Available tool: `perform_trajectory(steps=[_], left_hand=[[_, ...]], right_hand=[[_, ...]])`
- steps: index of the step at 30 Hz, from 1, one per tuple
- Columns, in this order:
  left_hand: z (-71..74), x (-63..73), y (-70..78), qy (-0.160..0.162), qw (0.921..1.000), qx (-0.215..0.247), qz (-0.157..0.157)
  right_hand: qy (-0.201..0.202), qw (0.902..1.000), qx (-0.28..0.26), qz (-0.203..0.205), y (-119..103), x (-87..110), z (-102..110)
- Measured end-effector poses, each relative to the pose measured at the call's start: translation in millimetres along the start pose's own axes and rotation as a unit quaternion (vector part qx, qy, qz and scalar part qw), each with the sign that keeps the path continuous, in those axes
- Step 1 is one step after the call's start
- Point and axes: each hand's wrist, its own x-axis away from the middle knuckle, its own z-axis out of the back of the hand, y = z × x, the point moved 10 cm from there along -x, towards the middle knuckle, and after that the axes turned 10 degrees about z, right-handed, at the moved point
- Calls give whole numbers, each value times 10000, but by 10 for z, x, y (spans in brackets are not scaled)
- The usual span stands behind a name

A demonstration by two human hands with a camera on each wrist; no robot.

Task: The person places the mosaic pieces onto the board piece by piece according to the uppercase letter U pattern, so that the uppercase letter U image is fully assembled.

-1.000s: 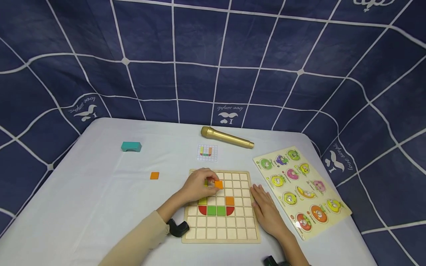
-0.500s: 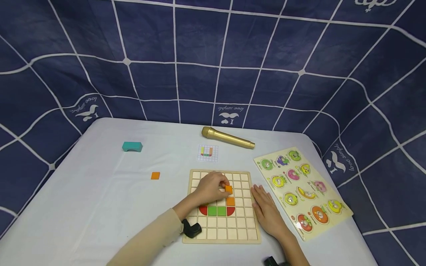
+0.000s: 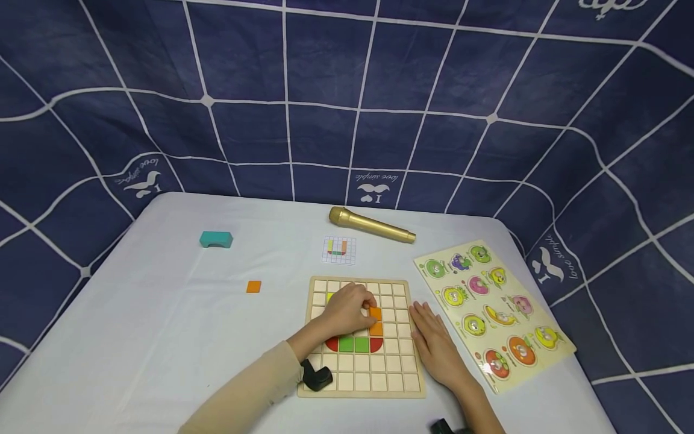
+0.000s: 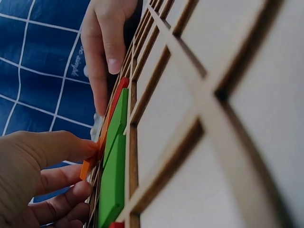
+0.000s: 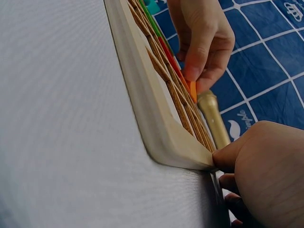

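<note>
Between thumb and fingertips my left hand [image 3: 349,309] pinches an orange square tile [image 4: 86,169], tilted over a cell of the wooden grid board [image 3: 374,383]. Just below it on the board sits another orange tile [image 3: 376,329]. A row under that has two green tiles [image 3: 353,344] with a red rounded-corner piece [image 3: 376,345] at each end. Part of a yellow tile [image 3: 330,296] shows behind my left hand, which hides the cells beneath. My right hand [image 3: 436,346] rests along the board's right edge, its thumb touching the frame in the right wrist view.
A loose orange tile [image 3: 253,287] lies left of the board. Behind the board are a pattern card [image 3: 338,250] and a gold microphone [image 3: 371,225]. A teal block [image 3: 215,239] stands at the back left, and a fruit puzzle board [image 3: 494,313] lies at the right.
My left hand has moved right and slightly nearer with the orange tile, from the board's upper middle to just above the placed orange tile. My right hand has stayed put.
</note>
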Motion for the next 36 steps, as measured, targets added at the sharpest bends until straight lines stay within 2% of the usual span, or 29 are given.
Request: perform_trajectory(steps=[5, 8, 12, 15, 21, 23, 27, 32, 36], left_hand=[[20, 15, -8, -44, 9999, -13, 116], [88, 42, -24, 46, 9999, 8, 124], [305, 115, -109, 316, 9993, 133, 140], [537, 205, -249, 544, 9976, 315, 282], [1043, 448, -686, 1117, 9905, 505, 628], [1204, 540, -854, 1337, 9871, 591, 652], [1446, 730, -1243, 1629, 9810, 713, 770], [1522, 881, -1763, 1555, 9774, 712, 1241], [1490, 930, -2052, 1370, 9744, 704, 1640]], right_hand=[[-27, 10000, 24, -30, 2, -2, 0], [-16, 10000, 25, -32, 0, -1, -1], [7, 10000, -2, -11, -6, -3, -2], [-29, 10000, -13, -22, -7, -7, -4], [-88, 9999, -25, -59, 2, -4, -7], [-96, 9999, -24, -77, 13, 2, -11], [-93, 9999, -22, -86, 23, 10, -19], [55, 10000, 45, 34, 8, 9, -2], [91, 9999, 70, 77, 8, 5, 1]])
